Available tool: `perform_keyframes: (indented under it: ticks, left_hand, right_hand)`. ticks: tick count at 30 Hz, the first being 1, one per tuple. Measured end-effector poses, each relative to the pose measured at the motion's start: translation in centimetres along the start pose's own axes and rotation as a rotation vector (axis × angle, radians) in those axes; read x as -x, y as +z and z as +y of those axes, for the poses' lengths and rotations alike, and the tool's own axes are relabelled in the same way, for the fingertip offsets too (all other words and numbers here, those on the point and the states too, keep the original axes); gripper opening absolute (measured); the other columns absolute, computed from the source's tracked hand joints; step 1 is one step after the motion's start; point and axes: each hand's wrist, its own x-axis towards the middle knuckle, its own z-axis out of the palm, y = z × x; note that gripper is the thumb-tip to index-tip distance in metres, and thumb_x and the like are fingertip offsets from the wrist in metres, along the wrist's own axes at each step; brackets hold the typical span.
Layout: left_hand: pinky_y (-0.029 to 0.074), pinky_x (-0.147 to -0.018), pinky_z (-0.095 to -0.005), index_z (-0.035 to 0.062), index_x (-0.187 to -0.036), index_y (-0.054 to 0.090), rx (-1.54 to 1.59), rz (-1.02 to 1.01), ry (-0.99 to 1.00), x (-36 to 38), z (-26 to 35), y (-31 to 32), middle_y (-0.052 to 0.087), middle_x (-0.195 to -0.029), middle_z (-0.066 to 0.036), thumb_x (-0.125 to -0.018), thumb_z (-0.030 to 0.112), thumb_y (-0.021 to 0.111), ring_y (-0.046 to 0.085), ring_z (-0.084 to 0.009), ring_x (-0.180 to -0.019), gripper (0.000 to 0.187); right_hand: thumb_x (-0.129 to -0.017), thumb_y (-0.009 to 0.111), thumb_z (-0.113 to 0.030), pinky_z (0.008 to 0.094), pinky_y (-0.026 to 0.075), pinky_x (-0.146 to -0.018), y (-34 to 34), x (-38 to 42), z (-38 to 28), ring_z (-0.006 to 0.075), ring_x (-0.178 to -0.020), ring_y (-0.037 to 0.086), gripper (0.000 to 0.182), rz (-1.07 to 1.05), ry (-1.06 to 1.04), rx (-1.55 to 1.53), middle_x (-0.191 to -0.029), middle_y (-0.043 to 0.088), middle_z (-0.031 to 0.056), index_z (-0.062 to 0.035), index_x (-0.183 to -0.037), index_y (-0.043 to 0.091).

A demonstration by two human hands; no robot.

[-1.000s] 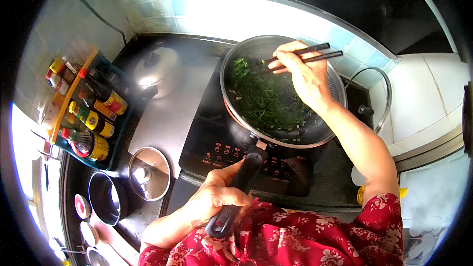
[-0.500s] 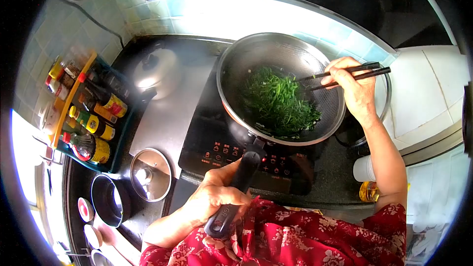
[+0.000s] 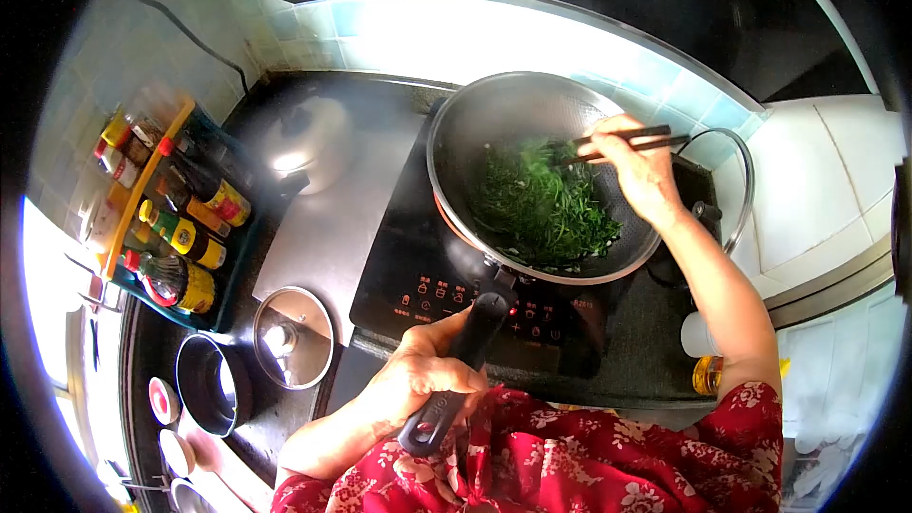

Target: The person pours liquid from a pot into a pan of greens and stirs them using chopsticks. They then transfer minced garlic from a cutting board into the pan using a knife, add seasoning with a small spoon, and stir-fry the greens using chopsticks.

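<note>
My left hand [image 3: 427, 375] is wrapped round the black handle [image 3: 483, 323] of a metal wok [image 3: 465, 123], which sits on a black induction cooktop [image 3: 389, 271]. Chopped leafy greens [image 3: 551, 209] lie heaped in the wok, with faint steam over them. Above the wok's right side, my right hand [image 3: 641, 166] grips a pair of dark chopsticks [image 3: 655, 138]. Their tips reach into the upper part of the greens, where they are partly blurred.
A rack [image 3: 223, 313] of sauce bottles stands at the left. Behind it is a lidded metal pot [image 3: 318, 133]. A glass lid [image 3: 294, 337] and a dark empty pot [image 3: 209, 385] sit at lower left. An oil bottle [image 3: 708, 375] and white cup [image 3: 696, 334] stand at right.
My right hand has moved left and slightly down with the chopsticks, further over the wok. The greens have shifted a little. My left hand keeps its hold on the handle.
</note>
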Motion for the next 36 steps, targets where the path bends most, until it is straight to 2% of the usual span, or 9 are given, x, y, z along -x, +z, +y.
perform_keyframes:
  ticks: [5, 7, 15, 23, 26, 29, 31, 33, 36]
  left_hand:
    - [0.041, -0.041, -0.0236, -0.0023, -0.128, 0.032, -0.057, -0.013, -0.002, 0.0, 0.1, -0.1, 0.052, -0.056, -0.008, -0.065, 0.001, 0.056, 0.051, -0.0145, -0.045, 0.067]
    - [0.041, -0.042, -0.0236, -0.0023, -0.128, 0.032, -0.072, -0.005, 0.008, 0.1, 0.0, -0.1, 0.052, -0.056, -0.008, -0.066, 0.001, 0.056, 0.051, -0.0144, -0.045, 0.067]
    - [0.040, -0.040, -0.0241, -0.0059, -0.117, 0.040, -0.034, 0.075, 0.003, 0.1, 0.2, 0.5, 0.052, -0.058, -0.014, -0.060, -0.002, 0.055, 0.049, -0.0171, -0.042, 0.059]
    - [0.041, -0.042, -0.0240, -0.0008, -0.127, 0.034, -0.072, 0.022, -0.023, 0.1, 0.2, 0.2, 0.052, -0.059, -0.008, -0.064, 0.004, 0.057, 0.050, -0.0133, -0.048, 0.067]
    - [0.041, -0.043, -0.0245, -0.0007, -0.127, 0.033, -0.073, 0.015, -0.025, 0.0, 0.3, 0.1, 0.051, -0.059, -0.008, -0.065, 0.003, 0.056, 0.051, -0.0139, -0.048, 0.067]
    - [0.041, -0.042, -0.0249, -0.0008, -0.127, 0.033, -0.064, 0.005, -0.028, 0.0, 0.2, -0.1, 0.051, -0.059, -0.008, -0.065, 0.002, 0.056, 0.051, -0.0146, -0.048, 0.067]
    - [0.041, -0.042, -0.0252, -0.0009, -0.127, 0.033, -0.056, 0.002, -0.025, 0.0, 0.1, 0.0, 0.052, -0.059, -0.008, -0.065, 0.002, 0.056, 0.051, -0.0148, -0.047, 0.067]
    - [0.039, -0.039, -0.0252, -0.0074, -0.114, 0.041, -0.022, 0.045, 0.013, 0.0, 0.1, 0.3, 0.051, -0.055, -0.013, -0.060, 0.000, 0.056, 0.048, -0.0174, -0.041, 0.057]
    - [0.040, -0.039, -0.0251, -0.0077, -0.111, 0.041, -0.080, 0.062, 0.008, -0.1, 0.2, 0.3, 0.051, -0.054, -0.013, -0.060, 0.001, 0.056, 0.048, -0.0178, -0.041, 0.055]
  right_hand:
    - [-0.080, 0.051, -0.005, 0.0307, 0.054, -0.063, 0.4, 1.0, -2.5, 0.0215, -0.070, 0.062, 0.010, -0.033, 0.183, 0.052, -0.081, 0.060, 0.0144, 0.0033, -0.082, 0.057]
    - [-0.079, 0.052, -0.005, 0.0288, 0.052, -0.058, -1.5, 0.3, -1.9, 0.0199, -0.068, 0.062, 0.009, 0.137, 0.143, 0.197, -0.078, 0.060, 0.0129, 0.0023, -0.081, 0.058]
    - [-0.083, 0.054, -0.012, 0.0250, 0.053, -0.052, 2.4, -1.9, -2.7, 0.0181, -0.065, 0.062, 0.014, 0.133, 0.017, 0.179, -0.076, 0.060, 0.0103, 0.0015, -0.082, 0.058]
    - [-0.082, 0.056, -0.011, 0.0210, 0.047, -0.045, 9.1, -4.9, -2.7, 0.0118, -0.056, 0.054, 0.014, 0.075, -0.211, -0.139, -0.070, 0.057, 0.0102, 0.0029, -0.081, 0.056]
    - [-0.085, 0.051, -0.014, 0.0207, 0.041, -0.040, 9.9, -4.4, -2.5, 0.0085, -0.051, 0.047, 0.016, 0.084, -0.230, 0.133, -0.062, 0.052, 0.0047, -0.0010, -0.076, 0.054]
    - [-0.083, 0.053, -0.012, 0.0246, 0.051, -0.054, 7.7, -2.9, -3.0, 0.0129, -0.065, 0.058, 0.011, -0.147, 0.093, 0.328, -0.072, 0.056, 0.0060, -0.0015, -0.080, 0.055]
    - [-0.083, 0.052, -0.010, 0.0244, 0.050, -0.054, 4.9, -1.9, -2.4, 0.0131, -0.062, 0.057, 0.011, -0.185, 0.017, 0.351, -0.071, 0.056, 0.0062, -0.0019, -0.076, 0.056]
    - [-0.083, 0.052, -0.009, 0.0241, 0.051, -0.055, 2.2, -0.7, -3.4, 0.0133, -0.063, 0.058, 0.011, -0.099, 0.060, 0.637, -0.072, 0.057, 0.0069, -0.0006, -0.077, 0.057]
    - [-0.080, 0.054, -0.006, 0.0248, 0.051, -0.054, -0.3, 0.2, -4.0, 0.0133, -0.064, 0.059, 0.008, 0.134, 0.105, 0.371, -0.075, 0.059, 0.0073, 0.0000, -0.082, 0.058]
